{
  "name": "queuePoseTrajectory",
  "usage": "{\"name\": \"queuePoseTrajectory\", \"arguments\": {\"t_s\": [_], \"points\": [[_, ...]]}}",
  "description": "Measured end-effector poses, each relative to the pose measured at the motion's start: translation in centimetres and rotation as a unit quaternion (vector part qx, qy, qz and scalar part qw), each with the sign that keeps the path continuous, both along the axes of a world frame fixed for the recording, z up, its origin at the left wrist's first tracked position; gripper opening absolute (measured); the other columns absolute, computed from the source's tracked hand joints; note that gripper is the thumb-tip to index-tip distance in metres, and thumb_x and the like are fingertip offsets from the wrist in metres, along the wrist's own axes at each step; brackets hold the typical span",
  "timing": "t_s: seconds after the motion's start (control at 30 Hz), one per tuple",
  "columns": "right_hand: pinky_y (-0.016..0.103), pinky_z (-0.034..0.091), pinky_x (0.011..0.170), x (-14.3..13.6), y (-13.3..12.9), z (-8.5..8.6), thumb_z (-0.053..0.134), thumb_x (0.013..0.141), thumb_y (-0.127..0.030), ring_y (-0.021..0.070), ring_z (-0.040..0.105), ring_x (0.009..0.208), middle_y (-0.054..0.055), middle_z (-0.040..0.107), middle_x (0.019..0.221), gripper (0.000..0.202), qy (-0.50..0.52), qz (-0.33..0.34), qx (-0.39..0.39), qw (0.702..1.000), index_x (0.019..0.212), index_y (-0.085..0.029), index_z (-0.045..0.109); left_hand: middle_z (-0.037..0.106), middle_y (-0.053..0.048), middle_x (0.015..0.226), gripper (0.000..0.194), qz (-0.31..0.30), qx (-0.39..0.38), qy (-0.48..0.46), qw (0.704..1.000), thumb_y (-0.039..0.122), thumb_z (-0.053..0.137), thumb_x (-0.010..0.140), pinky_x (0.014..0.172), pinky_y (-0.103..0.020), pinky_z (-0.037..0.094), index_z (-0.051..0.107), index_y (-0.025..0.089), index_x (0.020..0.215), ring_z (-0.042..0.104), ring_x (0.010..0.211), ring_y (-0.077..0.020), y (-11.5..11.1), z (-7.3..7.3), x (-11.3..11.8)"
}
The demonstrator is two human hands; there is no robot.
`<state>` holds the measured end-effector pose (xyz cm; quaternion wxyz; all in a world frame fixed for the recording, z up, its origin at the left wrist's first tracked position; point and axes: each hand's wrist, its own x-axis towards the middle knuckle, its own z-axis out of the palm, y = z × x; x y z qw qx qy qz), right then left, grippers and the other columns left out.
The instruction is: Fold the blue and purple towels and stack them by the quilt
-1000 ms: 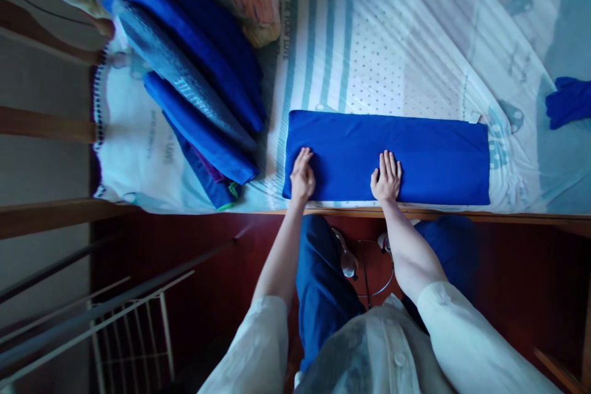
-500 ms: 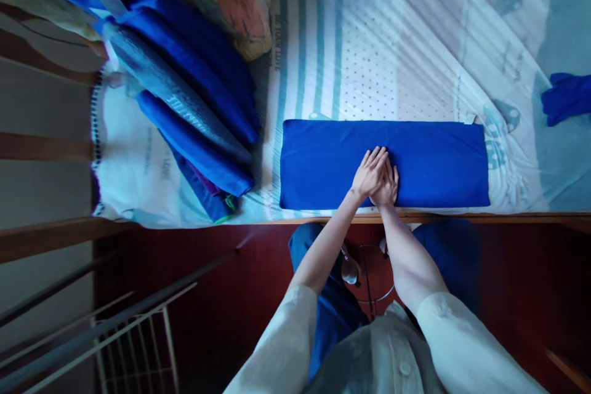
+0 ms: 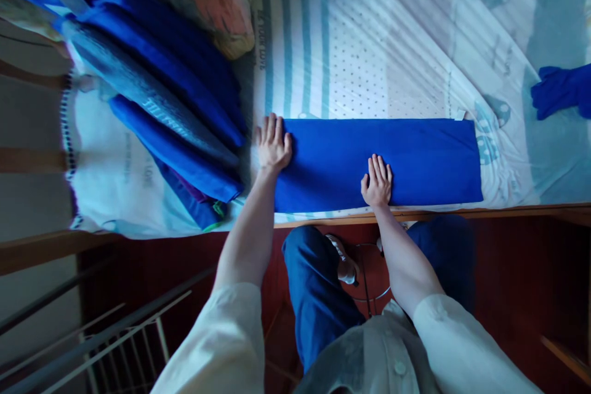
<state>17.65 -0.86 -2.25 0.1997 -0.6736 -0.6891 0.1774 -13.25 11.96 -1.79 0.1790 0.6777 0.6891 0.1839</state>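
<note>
A blue cloth (image 3: 332, 160), folded into a long flat rectangle with a small white tag at its far right edge, lies along the front of the bed. My left hand (image 3: 273, 144) rests palm down over its left end, fingers stretched toward the far side. Nearer the middle, my right hand (image 3: 377, 181) lies flat on the cloth close to its front edge, fingers extended. Neither hand grips anything. What kind of item the cloth is cannot be made out.
Blue and grey-blue clothes (image 3: 170, 92) are heaped at left beside a yellow patterned pillow (image 3: 217, 6). Another crumpled blue cloth (image 3: 561, 92) lies at far right on the patterned sheet (image 3: 415, 31). A white wire rack (image 3: 124, 345) stands below left of the wooden bed edge (image 3: 530, 210).
My left hand has moved left, off my right hand, to the left end of the blue cloth. My right hand stays near the middle. The view has shifted slightly.
</note>
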Motion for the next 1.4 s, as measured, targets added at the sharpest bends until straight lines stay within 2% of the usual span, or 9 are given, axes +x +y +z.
{"name": "queuePoseTrajectory", "arguments": {"t_s": [0.07,0.17,0.3,0.4,0.67,0.8,0.93,1.17,1.4], "points": [[0.056,0.018,0.132,0.0,0.0,0.1,0.031,0.103,-0.027,0.0255,0.03,0.158,0.01,0.039,0.166,0.062,0.001,-0.002,-0.007,1.0,0.163,-0.016,0.035,0.022,-0.014,0.172,0.062,0.027,0.01,0.008,1.0,0.035,0.042,0.104,0.13,-0.064,0.001,0.038,0.002,0.156,0.01,0.161,-0.0347,0.1,0.5,0.4],[0.054,0.019,0.133,-0.1,0.0,0.4,0.032,0.102,-0.026,0.0251,0.031,0.158,0.011,0.041,0.165,0.061,-0.005,-0.003,-0.005,1.0,0.162,-0.015,0.038,0.013,-0.014,0.174,0.064,0.015,0.039,-0.014,0.999,0.034,0.045,0.102,0.13,-0.061,-0.004,0.037,0.006,0.159,-0.001,0.162,-0.0323,-2.9,1.4,5.3],[0.053,0.021,0.132,-0.2,0.1,0.5,0.033,0.102,-0.025,0.0246,0.033,0.157,0.012,0.044,0.163,0.06,-0.023,-0.002,0.003,1.0,0.16,-0.015,0.041,0.021,-0.013,0.172,0.059,-0.05,0.002,-0.047,0.998,0.034,0.042,0.1,0.131,-0.059,0.005,0.045,0.014,0.156,0.006,0.162,-0.0302,-9.2,1.3,13.1],[0.052,0.022,0.132,-0.3,0.2,0.5,0.034,0.102,-0.024,0.0243,0.033,0.157,0.013,0.044,0.163,0.059,-0.045,-0.002,-0.007,0.999,0.158,-0.013,0.043,0.028,-0.013,0.169,0.059,-0.02,-0.012,-0.041,0.999,0.031,0.039,0.099,0.132,-0.055,0.005,0.047,0.015,0.156,0.015,0.161,-0.0287,-11.7,0.6,15.4],[0.049,0.019,0.133,-0.3,0.1,2.0,0.036,0.104,-0.025,0.0225,0.027,0.159,0.01,0.037,0.167,0.057,-0.079,0.022,-0.05,0.995,0.16,-0.016,0.042,0.038,-0.014,0.165,0.062,0.01,0.006,-0.069,0.998,0.029,0.046,0.091,0.131,-0.054,0.01,0.054,0.015,0.152,0.025,0.159,-0.0306,-11.1,0.2,15.0],[0.048,0.017,0.133,1.0,2.5,2.5,0.04,0.105,-0.03,0.022,0.024,0.16,0.006,0.033,0.169,0.058,-0.079,0.11,-0.061,0.989,0.162,-0.02,0.039,0.041,-0.014,0.164,0.063,0.016,0.016,-0.076,0.997,0.029,0.048,0.09,0.13,-0.056,0.011,0.055,0.017,0.151,0.027,0.158,-0.031,-11.3,0.1,15.3],[0.047,0.017,0.134,6.6,6.8,2.7,0.041,0.104,-0.034,0.0204,0.027,0.159,0.002,0.034,0.168,0.061,-0.073,0.176,-0.075,0.979,0.164,-0.025,0.033,0.041,-0.014,0.164,0.064,0.022,0.013,-0.084,0.996,0.03,0.048,0.089,0.13,-0.057,0.01,0.053,0.017,0.152,0.027,0.158,-0.032,-11.3,0.0,15.2],[0.052,0.014,0.134,19.5,10.2,2.9,0.026,0.106,-0.043,0.0238,0.02,0.161,0.004,0.025,0.172,0.066,-0.15,0.045,-0.073,0.985,0.167,-0.019,0.021,0.041,-0.014,0.164,0.064,0.025,0.009,-0.094,0.995,0.033,0.05,0.089,0.13,-0.059,0.009,0.053,0.018,0.152,0.026,0.158,-0.034,-11.3,0.1,15.1],[0.055,0.015,0.133,24.6,11.2,2.0,0.017,0.107,-0.047,0.0254,0.016,0.162,0.006,0.019,0.174,0.068,-0.202,-0.017,-0.072,0.977,0.169,-0.019,0.014,0.042,-0.014,0.164,0.063,0.023,0.016,-0.085,0.996,0.034,0.051,0.09,0.129,-0.059,0.01,0.054,0.018,0.152,0.028,0.157,-0.0338,-11.3,0.0,15.0]]}}
